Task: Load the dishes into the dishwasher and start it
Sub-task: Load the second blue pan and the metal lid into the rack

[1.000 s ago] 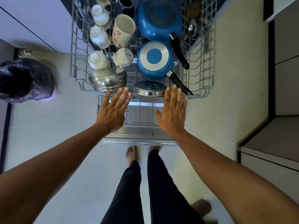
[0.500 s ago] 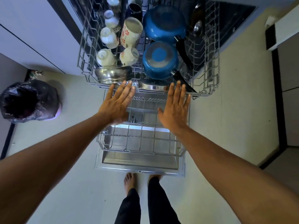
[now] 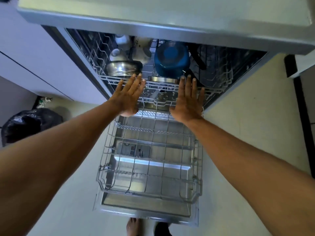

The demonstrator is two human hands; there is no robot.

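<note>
Pressing on the front rim of the upper rack [image 3: 214, 90], the left grip [image 3: 128, 95] and the right grip [image 3: 188, 99] are both released: fingers straight and spread, palms down, grasping nothing. The fingertips of both reach the rack's front wires, the left ones just before a steel bowl [image 3: 123, 68], the right ones beside a blue pan [image 3: 171, 59]. Between the two grips a flat steel lid [image 3: 162, 79] lies at the front of the rack. Behind the bowl stand what look like white cups [image 3: 117, 53], though that part is blurred and shadowed. The loaded upper rack sits mostly inside the dishwasher [image 3: 81, 62], under the edge of the desk [image 3: 170, 12]. Below the arms the lower rack [image 3: 102, 169] is pulled out over the open door [image 3: 146, 213], which lies flat above the pale floor [image 3: 247, 133]. A bare foot [image 3: 133, 226] shows at the door's near edge. A black bin bag [image 3: 30, 123] stands well apart on the left.
</note>
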